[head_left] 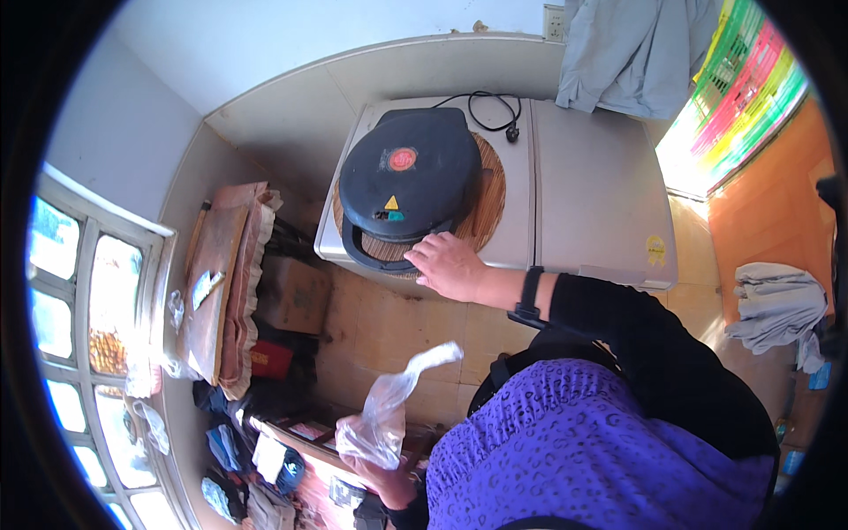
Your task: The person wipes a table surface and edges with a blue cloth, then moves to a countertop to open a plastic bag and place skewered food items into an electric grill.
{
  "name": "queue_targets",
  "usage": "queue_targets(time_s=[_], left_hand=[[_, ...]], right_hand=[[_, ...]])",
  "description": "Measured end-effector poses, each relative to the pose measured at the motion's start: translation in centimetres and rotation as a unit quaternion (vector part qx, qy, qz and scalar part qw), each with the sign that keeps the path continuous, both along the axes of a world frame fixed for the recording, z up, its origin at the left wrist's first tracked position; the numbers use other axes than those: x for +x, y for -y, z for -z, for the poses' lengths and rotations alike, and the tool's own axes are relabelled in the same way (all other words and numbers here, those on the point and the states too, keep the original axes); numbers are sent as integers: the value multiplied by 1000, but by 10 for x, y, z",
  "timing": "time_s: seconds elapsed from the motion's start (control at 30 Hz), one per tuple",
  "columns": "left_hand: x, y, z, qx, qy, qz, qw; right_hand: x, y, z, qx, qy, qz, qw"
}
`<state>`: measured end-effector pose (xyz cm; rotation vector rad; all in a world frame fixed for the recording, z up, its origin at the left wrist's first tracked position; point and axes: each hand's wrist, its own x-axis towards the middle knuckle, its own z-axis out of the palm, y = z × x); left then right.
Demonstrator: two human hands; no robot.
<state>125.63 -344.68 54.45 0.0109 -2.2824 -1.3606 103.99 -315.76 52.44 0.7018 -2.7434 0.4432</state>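
A round black electric baking pan (414, 189) with its lid down rests on a round woven mat (491, 199). The fingers of my right hand (450, 266) are curled over the right side of its loop-shaped front handle (372, 262); a black band (528, 298) circles that wrist. Lower in the view, my left hand (381, 474) holds a clear plastic bag (384, 421). Something pinkish shows through the bag, too blurred to name, and the bag's twisted upper end points up and right. The bag partly hides the left fingers.
Under the mat is a silver-grey chest freezer (596, 199); a black power cord (493, 126) with its plug lies on top. Grey cloth (629, 59) hangs behind. At left are a wooden board (222, 291), a cardboard box (291, 295) and a window (112, 311). Folded clothes (271, 507) lie lower left.
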Motion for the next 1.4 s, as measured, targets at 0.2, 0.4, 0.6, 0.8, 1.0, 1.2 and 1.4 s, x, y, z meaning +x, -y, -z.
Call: queue_targets(time_s=[0.2, 0.4, 0.6, 0.8, 1.0, 1.2, 1.4], left_hand=[[34, 34, -12, -373, 14, -56, 926], [49, 50, 11, -241, 45, -130, 961], [14, 32, 2, -11, 5, -198, 980], [-22, -9, -58, -231, 200, -281, 910], [-70, -3, -47, -120, 89, -248, 957], [-104, -11, -44, -100, 77, -218, 968], [-133, -13, -44, -64, 54, -181, 980]], right_hand=[[-22, 4, 25, 118, -47, -15, 992], [-28, 1, -1, 170, -53, -57, 982], [-59, -29, -99, -18, -80, -76, 994], [-154, -87, -202, -145, -78, -10, 986], [-263, -161, -247, -223, -187, 56, 955], [-332, -225, -242, -218, -171, 74, 958], [-388, -261, -228, -188, -158, 138, 959]])
